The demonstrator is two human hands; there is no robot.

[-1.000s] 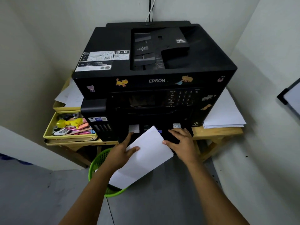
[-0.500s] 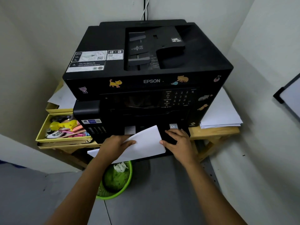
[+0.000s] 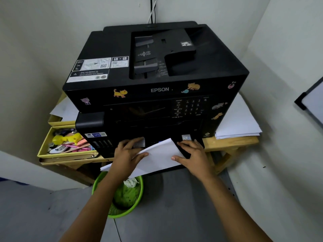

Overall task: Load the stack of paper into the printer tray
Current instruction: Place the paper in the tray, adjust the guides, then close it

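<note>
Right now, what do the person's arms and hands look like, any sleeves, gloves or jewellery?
Both forearms are bare as far as the picture reaches: no sleeves in view. The left hand and the right hand wear no gloves, and no rings, watch or bracelets show on the fingers or wrists. The fingernails look short and unpainted.

place: small office corner | evidence: black Epson multifunction printer (image 3: 157,81) on a wooden bench (image 3: 230,143) | loose paper sheets (image 3: 239,123) beside it | yellow tray of stationery (image 3: 68,142) | green wastebasket (image 3: 120,198) on the floor | whiteboard edge (image 3: 312,103) on wall
</note>
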